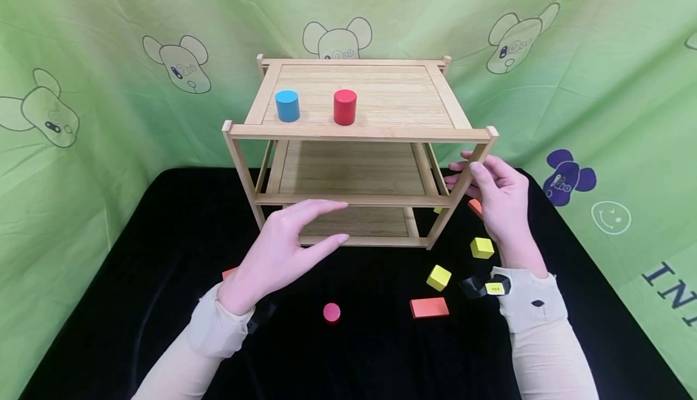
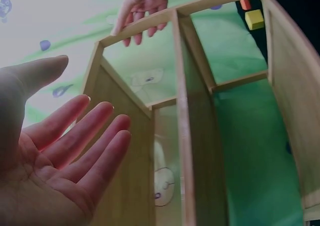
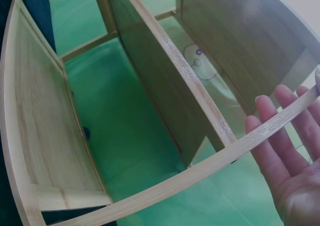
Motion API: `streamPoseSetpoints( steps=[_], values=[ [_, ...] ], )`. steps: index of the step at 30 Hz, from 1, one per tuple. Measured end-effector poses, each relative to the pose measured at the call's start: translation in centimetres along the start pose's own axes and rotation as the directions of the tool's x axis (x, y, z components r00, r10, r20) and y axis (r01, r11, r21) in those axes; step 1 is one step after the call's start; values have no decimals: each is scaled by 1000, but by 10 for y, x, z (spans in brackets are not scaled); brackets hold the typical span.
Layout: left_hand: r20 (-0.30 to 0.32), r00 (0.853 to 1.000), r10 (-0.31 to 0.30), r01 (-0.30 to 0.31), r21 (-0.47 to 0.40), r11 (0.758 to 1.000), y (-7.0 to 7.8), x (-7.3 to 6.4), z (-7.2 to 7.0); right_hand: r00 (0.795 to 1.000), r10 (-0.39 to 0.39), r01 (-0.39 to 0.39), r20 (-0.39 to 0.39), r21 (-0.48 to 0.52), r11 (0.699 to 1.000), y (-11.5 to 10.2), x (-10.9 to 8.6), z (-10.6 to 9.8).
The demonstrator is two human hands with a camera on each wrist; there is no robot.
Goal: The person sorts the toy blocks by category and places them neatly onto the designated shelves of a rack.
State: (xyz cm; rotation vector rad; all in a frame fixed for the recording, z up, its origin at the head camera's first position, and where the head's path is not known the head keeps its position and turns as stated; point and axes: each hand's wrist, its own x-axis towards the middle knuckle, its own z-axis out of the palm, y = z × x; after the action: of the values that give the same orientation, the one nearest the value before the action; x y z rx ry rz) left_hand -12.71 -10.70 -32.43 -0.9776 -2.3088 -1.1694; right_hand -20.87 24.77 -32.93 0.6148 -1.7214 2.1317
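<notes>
Gripping the right front post (image 1: 448,215) of the pale wooden three-tier rack (image 1: 403,134), your right hand (image 1: 506,200) had its thumb on the near side and its fingers behind; how firmly, the views did not tell. Your left hand (image 1: 283,242) held nothing: its fingers were extended, thumb apart, before the middle shelf (image 1: 348,170), with no contact visible.

The rack stood upright on the black-covered bench (image 1: 163,224), its frame and three shelves looking fully assembled, so you seemed to have no building left. On its top shelf (image 1: 397,94) stood a blue cylinder (image 1: 287,106) and, apart to its right, a slightly taller red cylinder (image 1: 345,108). Those two were up; other pieces lay off the rack, untouched by you: a near yellow cube (image 1: 438,278), a farther yellow cube (image 1: 481,248), a flat red-orange rectangular block (image 1: 429,308) and a round pinkish-red piece (image 1: 332,313). Your hands partly hid two more red-orange pieces (image 1: 475,208).
</notes>
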Motion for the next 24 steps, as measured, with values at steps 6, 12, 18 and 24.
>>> streamPoseSetpoints(
  steps=[6, 12, 18, 24],
  values=[
    [33, 999, -18, 18, -5, 1000, -8, -8, 8, 1000, 0, 0, 3, -1, 1000, -1, 0, 0],
    [56, 998, -24, 25, -13, 1000, -17, -16, 15, 1000, -4, 4, 10, 0, 1000, -1, 0, 1],
    [113, 991, -69, 70, -13, 997, -23, -23, 21, 1000, 5, -5, 10, 2, 1000, -1, 1, 0],
    [226, 967, -118, 123, -11, 992, -29, -31, 24, 1000, 6, -6, 4, -4, 1000, -1, -1, 0]
  ],
)
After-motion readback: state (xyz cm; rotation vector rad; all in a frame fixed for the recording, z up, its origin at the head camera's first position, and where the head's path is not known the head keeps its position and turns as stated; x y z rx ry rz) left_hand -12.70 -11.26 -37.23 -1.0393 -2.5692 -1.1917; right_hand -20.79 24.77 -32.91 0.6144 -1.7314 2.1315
